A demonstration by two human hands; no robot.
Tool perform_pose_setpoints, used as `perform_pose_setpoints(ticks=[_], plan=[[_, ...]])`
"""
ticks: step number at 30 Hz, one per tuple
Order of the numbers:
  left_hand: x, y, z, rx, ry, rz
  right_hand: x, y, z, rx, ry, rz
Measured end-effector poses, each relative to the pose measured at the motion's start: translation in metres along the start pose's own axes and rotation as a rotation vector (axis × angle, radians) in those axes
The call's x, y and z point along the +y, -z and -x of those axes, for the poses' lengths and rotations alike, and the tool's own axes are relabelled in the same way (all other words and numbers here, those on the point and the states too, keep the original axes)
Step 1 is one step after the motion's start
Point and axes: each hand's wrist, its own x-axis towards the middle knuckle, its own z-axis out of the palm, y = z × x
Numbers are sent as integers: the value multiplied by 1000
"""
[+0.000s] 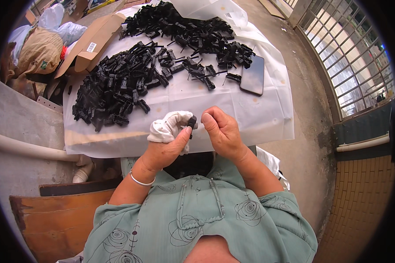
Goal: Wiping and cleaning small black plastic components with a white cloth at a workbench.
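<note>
My left hand (164,151) grips a small black plastic part (192,122) between thumb and fingers, over the near edge of the table. A bunched white cloth (166,128) covers the fingers of that hand, so they are mostly hidden. Just right of the part, my right hand (225,135) is closed, its thumb pressed against the curled index finger. Whatever that pinch may hold cannot be made out. Beyond my hands lie a heaped pile of similar black parts (112,90) at the left and another pile (175,22) at the far side, some pieces with thin rods sticking out.
A white plastic sheet (267,118) covers the table. On its right side lies a dark-screened phone (253,78). An open cardboard box (90,46) leans at the far left, beside stuffed bags (39,50). Metal bars (344,57) stand at the right, and a pipe (30,148) runs along the left wall.
</note>
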Motion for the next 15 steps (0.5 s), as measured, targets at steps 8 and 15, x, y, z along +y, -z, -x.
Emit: perform_pose_setpoints(ticks=[8,15], plan=[[-13,-2,-3,163,-196,-385,1,-4,2,-162,80,207],[-18,-1,-4,174,-230,-462,3,-7,3,-151,63,222]])
